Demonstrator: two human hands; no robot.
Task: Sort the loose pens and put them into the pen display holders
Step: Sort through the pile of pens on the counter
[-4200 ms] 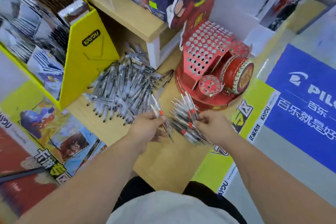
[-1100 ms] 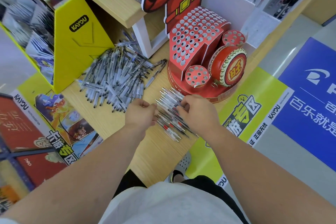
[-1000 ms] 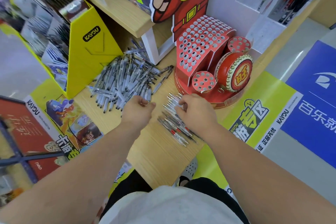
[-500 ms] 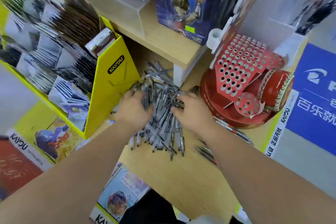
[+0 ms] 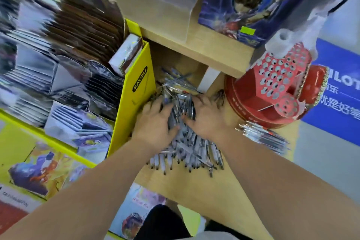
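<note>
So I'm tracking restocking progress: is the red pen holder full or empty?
Empty, where visible: the red pen holder shows bare holes, no pens in them; the loose pens lie piled on the counter.

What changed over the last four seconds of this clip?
The left hand and right hand let go of the small red-marked pen bundle, which lies beside the red holder, and moved left onto the large pen pile; grip unclear. The holder still holds no pens.

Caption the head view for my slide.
Left hand and right hand rest on the heap of grey plastic pens beside the red perforated pen holder.
</note>
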